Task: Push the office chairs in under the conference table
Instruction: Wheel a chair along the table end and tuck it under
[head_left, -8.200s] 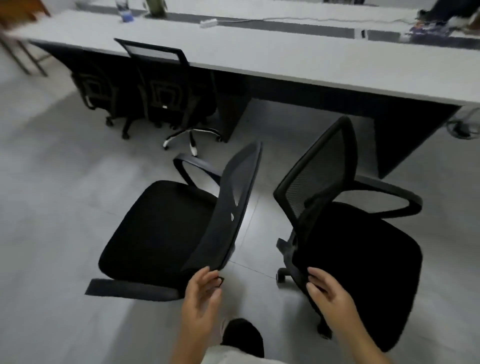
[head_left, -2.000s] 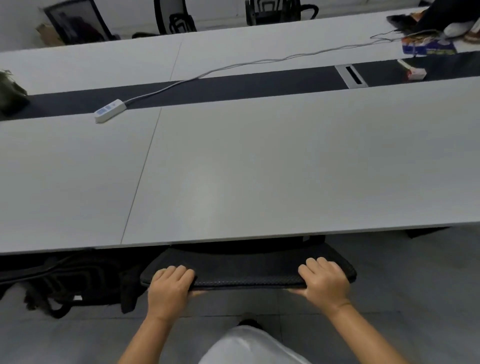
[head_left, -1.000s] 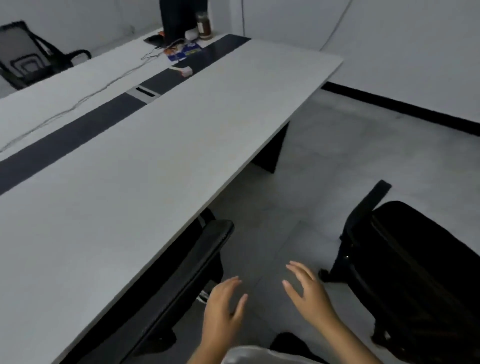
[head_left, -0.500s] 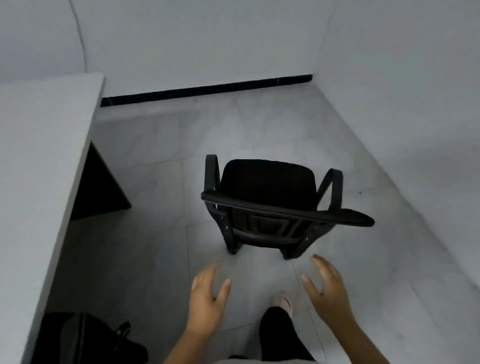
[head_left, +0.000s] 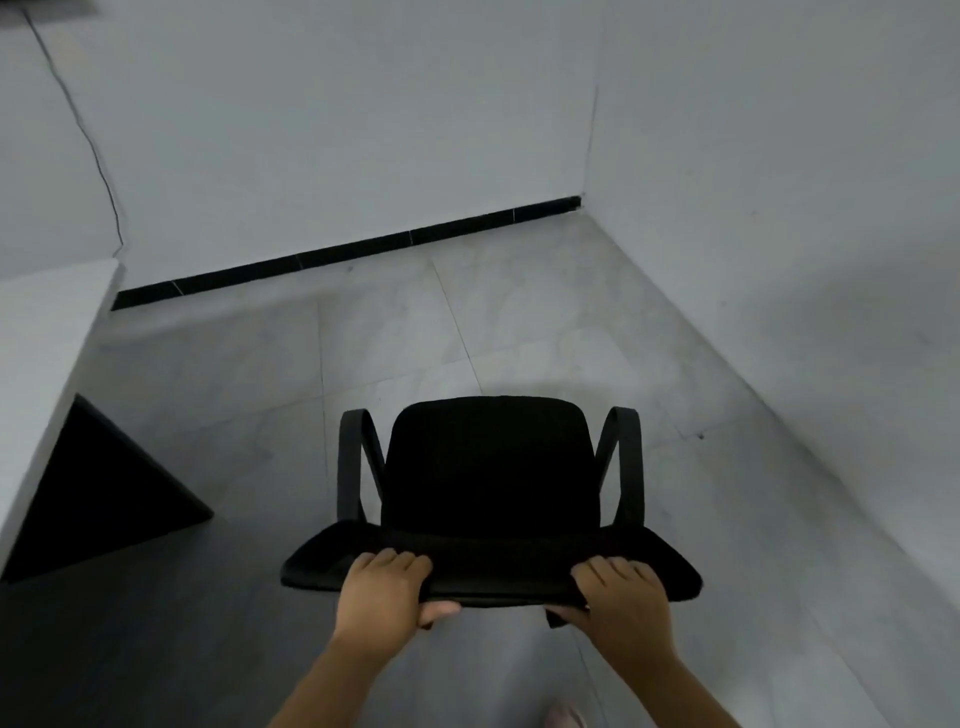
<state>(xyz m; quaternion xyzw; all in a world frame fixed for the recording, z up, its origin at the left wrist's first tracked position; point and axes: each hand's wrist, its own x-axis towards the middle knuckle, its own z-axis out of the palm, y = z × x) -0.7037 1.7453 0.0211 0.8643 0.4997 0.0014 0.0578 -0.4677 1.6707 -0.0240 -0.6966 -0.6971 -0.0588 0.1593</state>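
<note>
A black office chair (head_left: 491, 467) with two armrests stands on the grey tile floor in front of me, its seat facing away toward the corner of the room. My left hand (head_left: 387, 584) grips the top edge of its backrest on the left, fingers over the top and thumb underneath. My right hand (head_left: 623, 592) grips the same edge on the right. The grey conference table (head_left: 36, 353) shows only as a corner at the left edge, with its dark leg panel (head_left: 98, 493) below.
White walls meet in a corner ahead, with a black skirting strip (head_left: 353, 249) along the far wall. The right wall (head_left: 805, 260) runs close beside the chair. Open tile floor (head_left: 249, 395) lies between the chair and the table.
Both hands, spread in the air half a second ago, now grip the chair's backrest. I have stepped closer to the chair, and it fills more of the view.
</note>
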